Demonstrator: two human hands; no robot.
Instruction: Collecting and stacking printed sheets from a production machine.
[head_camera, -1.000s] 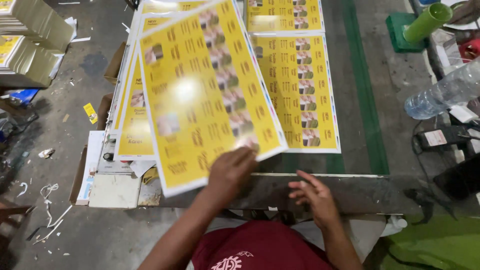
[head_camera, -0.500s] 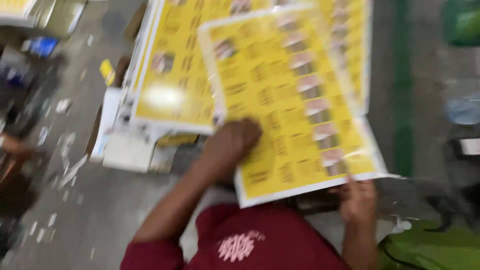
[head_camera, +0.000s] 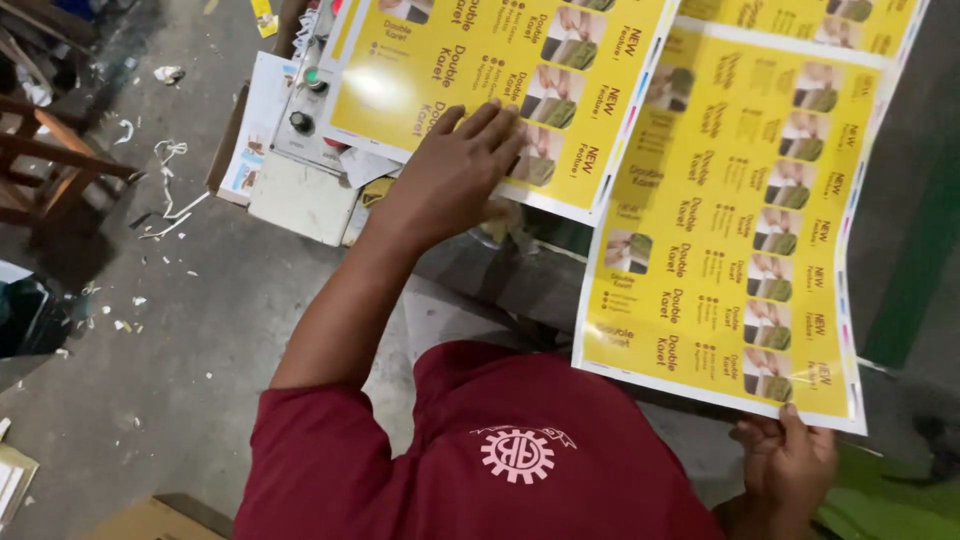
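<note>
1. The biggest thing is the grey concrete floor (head_camera: 200, 330). It fills the left side, from 7 o'clock up to 11 o'clock. Small white paper scraps (head_camera: 165, 190) lie on it near 10 o'clock.

2. Next is the person's dark red shirt (head_camera: 470, 450) at 6 o'clock, with a pale round print on it.

3. Next is the big yellow printed paper sheet (head_camera: 730, 210) at 3 o'clock. It hangs loose in the air. Its long side runs from 1 o'clock down to 5 o'clock.

4. A stack of yellow printed paper sheets (head_camera: 470, 70) lies flat at 12 o'clock. It touches the loose sheet's left edge, or sits just under it; I cannot tell which.

5. A white metal box with round buttons (head_camera: 300, 150) pokes out from under the stack at 10 o'clock.

6. The left hand (head_camera: 455, 170) lies flat on the stack's bottom edge. Its fingers are spread wide and press down. They hold nothing.

7. The right hand (head_camera: 790, 465) is at 5 o'clock. Its fingers pinch the loose sheet's bottom corner. The sheet goes up from these fingers toward 12 o'clock.

8. The right hand alone holds the loose sheet. The left hand is close to that sheet's left edge but does not touch it.
</note>
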